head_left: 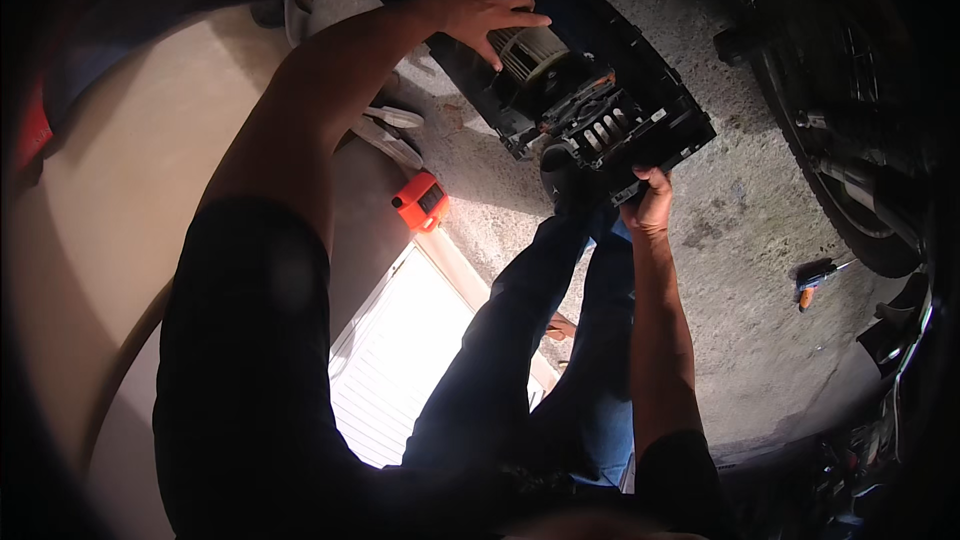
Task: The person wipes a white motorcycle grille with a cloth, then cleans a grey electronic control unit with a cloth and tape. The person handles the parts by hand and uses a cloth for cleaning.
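Observation:
A long black plastic housing [668, 90] lies slantwise across the upper middle, in front of my legs. Set into it are a ribbed cylindrical part [532, 52] and, near its lower end, a row of pale slots [605, 128]. My left hand [485, 20] reaches over the ribbed part with its fingers spread; thumb and fingertips appear to rest on it. Lower down, my right hand [651, 202] grips the housing's near end, thumb on top and the other fingers mostly hidden. Whether the housing touches the floor, I cannot tell.
An orange-red jug [420, 202] stands left of my legs. Another person's shoes [392, 132] are beyond it, and a dark-clothed leg [170, 15] is at upper left. A drill-like tool [815, 282] with an orange grip lies on the concrete floor [735, 340], near a large dark curved object [850, 180].

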`<state>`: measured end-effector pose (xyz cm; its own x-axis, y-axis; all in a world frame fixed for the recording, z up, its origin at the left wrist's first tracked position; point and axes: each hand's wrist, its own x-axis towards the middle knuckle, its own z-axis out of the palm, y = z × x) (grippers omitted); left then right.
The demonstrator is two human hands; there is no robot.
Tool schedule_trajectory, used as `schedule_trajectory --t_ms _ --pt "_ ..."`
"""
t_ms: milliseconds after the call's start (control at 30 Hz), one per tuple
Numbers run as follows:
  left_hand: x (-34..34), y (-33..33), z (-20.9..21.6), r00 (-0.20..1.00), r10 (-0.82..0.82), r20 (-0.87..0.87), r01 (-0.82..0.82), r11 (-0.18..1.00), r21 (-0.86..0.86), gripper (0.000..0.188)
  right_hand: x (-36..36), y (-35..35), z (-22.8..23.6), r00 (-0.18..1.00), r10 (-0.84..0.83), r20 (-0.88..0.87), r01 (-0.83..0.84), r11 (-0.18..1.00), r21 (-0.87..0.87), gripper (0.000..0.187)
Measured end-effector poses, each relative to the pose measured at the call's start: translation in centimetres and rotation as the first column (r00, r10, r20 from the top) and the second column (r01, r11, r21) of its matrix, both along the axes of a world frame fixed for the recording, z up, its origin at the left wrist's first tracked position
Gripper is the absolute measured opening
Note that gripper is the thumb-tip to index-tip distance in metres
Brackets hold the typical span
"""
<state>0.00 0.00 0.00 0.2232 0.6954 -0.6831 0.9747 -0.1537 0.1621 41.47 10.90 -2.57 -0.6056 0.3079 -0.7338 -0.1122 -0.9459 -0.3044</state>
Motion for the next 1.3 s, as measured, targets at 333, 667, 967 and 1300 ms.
schedule_trajectory --t_ms 333,667,967,1300 --pt "2.8 -3.3 -10.5 0.993 0.048 -0.107 -0.006 0.933 0.359 0.109 0.9 3.5 -18.3 0.916 0.269 0.297 -0.298 0.953 0.056 0.032" --pt "3.4 5.2 -9.0 0.918 0.394 0.053 -0.384 0.913 -0.136 0.105 1.1 10.4 -27.6 0.627 0.333 0.704 -0.561 0.82 0.112 0.041" --pt "5.3 3.3 -12.0 0.596 0.746 0.296 -0.803 0.548 0.235 0.069 -2.3 16.8 -25.9 0.611 0.373 0.698 -0.676 0.704 0.216 0.052" --pt "21.5 1.5 -6.3 -0.756 0.296 0.584 -0.65 -0.445 -0.616 0.078 -1.2 8.0 -11.2 0.799 0.307 0.517 -0.412 0.906 0.1 0.052"
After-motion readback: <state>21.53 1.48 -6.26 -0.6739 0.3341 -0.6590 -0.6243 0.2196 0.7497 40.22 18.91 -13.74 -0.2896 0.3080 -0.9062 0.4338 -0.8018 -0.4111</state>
